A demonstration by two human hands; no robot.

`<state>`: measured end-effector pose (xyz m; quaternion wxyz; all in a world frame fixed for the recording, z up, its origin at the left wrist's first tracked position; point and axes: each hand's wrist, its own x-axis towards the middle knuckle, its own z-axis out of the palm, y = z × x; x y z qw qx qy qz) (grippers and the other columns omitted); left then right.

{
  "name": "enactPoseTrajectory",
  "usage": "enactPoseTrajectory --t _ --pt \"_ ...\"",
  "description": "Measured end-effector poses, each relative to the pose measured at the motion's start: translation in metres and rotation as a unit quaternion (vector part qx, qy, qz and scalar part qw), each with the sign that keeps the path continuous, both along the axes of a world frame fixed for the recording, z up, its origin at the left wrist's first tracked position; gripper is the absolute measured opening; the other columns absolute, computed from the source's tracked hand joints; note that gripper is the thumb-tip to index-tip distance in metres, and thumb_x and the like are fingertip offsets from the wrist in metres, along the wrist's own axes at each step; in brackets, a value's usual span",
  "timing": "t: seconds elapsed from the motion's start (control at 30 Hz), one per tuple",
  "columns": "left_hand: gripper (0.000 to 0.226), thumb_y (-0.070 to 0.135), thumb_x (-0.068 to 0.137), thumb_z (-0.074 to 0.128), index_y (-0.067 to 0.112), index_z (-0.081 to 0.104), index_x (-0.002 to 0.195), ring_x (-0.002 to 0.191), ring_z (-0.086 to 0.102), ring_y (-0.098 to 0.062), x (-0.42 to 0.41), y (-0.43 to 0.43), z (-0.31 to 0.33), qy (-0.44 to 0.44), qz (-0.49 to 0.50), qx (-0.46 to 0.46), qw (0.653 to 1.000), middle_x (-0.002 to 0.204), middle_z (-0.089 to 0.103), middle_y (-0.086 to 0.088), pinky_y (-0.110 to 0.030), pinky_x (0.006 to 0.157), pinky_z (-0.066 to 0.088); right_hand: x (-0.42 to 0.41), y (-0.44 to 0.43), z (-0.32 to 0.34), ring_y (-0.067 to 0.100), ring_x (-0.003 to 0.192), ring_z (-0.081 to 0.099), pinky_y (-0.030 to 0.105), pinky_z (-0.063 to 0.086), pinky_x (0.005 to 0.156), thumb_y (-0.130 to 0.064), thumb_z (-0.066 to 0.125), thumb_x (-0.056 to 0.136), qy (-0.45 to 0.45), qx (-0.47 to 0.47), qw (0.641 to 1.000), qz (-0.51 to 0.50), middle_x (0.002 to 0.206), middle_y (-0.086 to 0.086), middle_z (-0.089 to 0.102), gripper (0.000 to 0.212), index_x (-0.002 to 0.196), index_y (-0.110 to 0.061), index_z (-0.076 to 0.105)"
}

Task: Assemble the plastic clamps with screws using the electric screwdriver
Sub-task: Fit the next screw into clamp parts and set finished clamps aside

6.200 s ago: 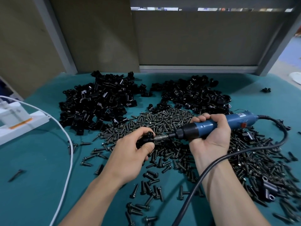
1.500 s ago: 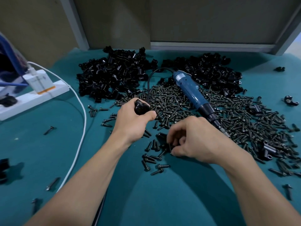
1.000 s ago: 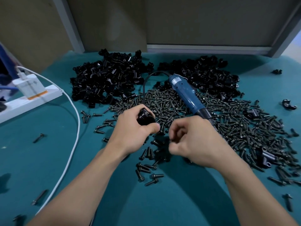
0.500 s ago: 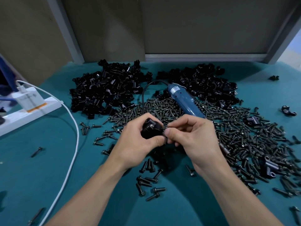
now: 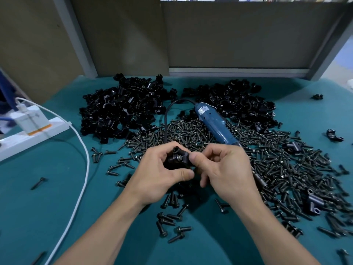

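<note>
My left hand (image 5: pixel 160 175) grips a black plastic clamp (image 5: pixel 177 159) above the middle of the teal table. My right hand (image 5: pixel 223 169) meets it from the right, thumb and forefinger pinching at the clamp's right side; a screw there is hidden by the fingers. The blue electric screwdriver (image 5: pixel 214 123) lies on the pile of dark screws (image 5: pixel 267 159) just beyond my hands, tip toward my right hand, its black cord (image 5: pixel 167 119) looping back. Two heaps of black clamps lie behind, the left heap (image 5: pixel 122 109) and the right heap (image 5: pixel 236 102).
A white power strip (image 5: pixel 28 134) with a charger and a white cable (image 5: pixel 84 159) runs along the left side. Loose screws (image 5: pixel 172 224) are scattered near my forearms. Single clamps (image 5: pixel 334 134) lie at the right. Grey panels wall off the back.
The screwdriver went from my right hand onto the screw pile. My right hand picked among the screws, then rose to the clamp in my left hand and now pinches at it.
</note>
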<state>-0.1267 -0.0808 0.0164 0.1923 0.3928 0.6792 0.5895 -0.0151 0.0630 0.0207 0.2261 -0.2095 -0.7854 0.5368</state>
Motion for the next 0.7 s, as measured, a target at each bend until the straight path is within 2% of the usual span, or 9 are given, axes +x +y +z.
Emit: enactPoseTrajectory --t 0.1,0.17,0.23,0.33,0.4,0.47,0.57,0.7 --pt "0.027 0.005 0.077 0.089 0.023 0.075 0.092 0.079 0.073 -0.012 0.002 0.001 0.000 0.009 -0.010 -0.011 1.000 0.085 0.077 -0.001 -0.023 0.071 0.057 -0.001 -0.006 -0.001 0.005 0.041 0.040 0.023 0.033 0.042 -0.050 0.065 0.095 -0.015 0.056 0.998 -0.022 0.044 0.003 0.051 0.055 0.060 -0.008 0.058" --pt "0.026 0.002 0.078 0.089 0.021 0.076 0.091 0.077 0.072 -0.009 0.003 0.002 0.000 0.005 -0.011 -0.010 1.000 0.083 0.077 0.001 -0.020 0.070 0.055 -0.001 -0.008 0.001 0.005 0.042 0.038 0.024 0.032 0.043 -0.057 0.052 0.099 -0.031 0.079 0.996 -0.016 0.045 0.002 0.045 0.065 0.057 -0.007 0.051" --pt "0.025 0.000 0.079 0.088 0.017 0.077 0.093 0.078 0.075 -0.017 0.002 0.003 -0.001 -0.016 0.002 -0.002 1.000 0.085 0.078 -0.004 -0.026 0.070 0.059 0.003 -0.004 0.004 0.005 0.045 0.044 0.020 0.034 0.044 -0.055 0.047 0.103 -0.037 0.112 0.993 -0.009 0.049 -0.003 0.051 0.058 0.059 -0.017 0.052" --pt "0.023 0.001 0.079 0.088 0.010 0.076 0.096 0.083 0.076 -0.031 0.002 0.005 -0.001 -0.034 0.015 0.000 0.999 0.087 0.078 -0.010 -0.040 0.073 0.064 0.007 0.001 0.007 0.009 0.055 0.059 0.022 0.046 0.050 -0.029 0.063 0.099 -0.026 0.121 0.992 0.019 0.060 -0.009 0.065 0.020 0.079 -0.030 0.063" --pt "0.021 0.001 0.079 0.088 0.008 0.075 0.095 0.083 0.075 -0.034 0.003 0.004 -0.002 -0.036 0.011 -0.005 0.999 0.086 0.078 -0.011 -0.044 0.073 0.063 0.004 0.000 0.003 0.009 0.054 0.059 0.023 0.046 0.049 -0.025 0.066 0.098 -0.029 0.139 0.990 0.015 0.060 -0.011 0.064 0.021 0.078 -0.031 0.063" --pt "0.020 0.002 0.079 0.088 0.006 0.074 0.094 0.083 0.073 -0.038 0.003 0.004 -0.003 -0.032 0.011 -0.016 0.999 0.086 0.076 -0.015 -0.050 0.074 0.061 0.000 -0.003 0.001 0.007 0.049 0.052 0.021 0.038 0.044 -0.037 0.060 0.102 -0.054 0.151 0.987 0.007 0.055 -0.014 0.058 0.031 0.070 -0.032 0.060" --pt "0.021 0.001 0.079 0.088 0.009 0.075 0.093 0.083 0.073 -0.035 0.001 0.004 -0.003 -0.025 0.020 -0.018 0.999 0.086 0.076 -0.012 -0.043 0.074 0.061 0.001 0.000 0.001 0.006 0.052 0.050 0.022 0.037 0.046 -0.049 0.050 0.104 -0.057 0.153 0.986 0.011 0.058 -0.010 0.059 0.038 0.072 -0.030 0.059" --pt "0.020 0.010 0.076 0.087 0.017 0.076 0.091 0.082 0.075 -0.027 0.002 0.006 -0.003 -0.028 0.022 -0.018 0.999 0.085 0.077 -0.008 -0.036 0.072 0.062 0.008 0.004 0.000 0.011 0.057 0.058 0.029 0.046 0.051 -0.027 0.061 0.102 -0.042 0.152 0.987 0.038 0.066 -0.008 0.066 0.018 0.085 -0.035 0.062"
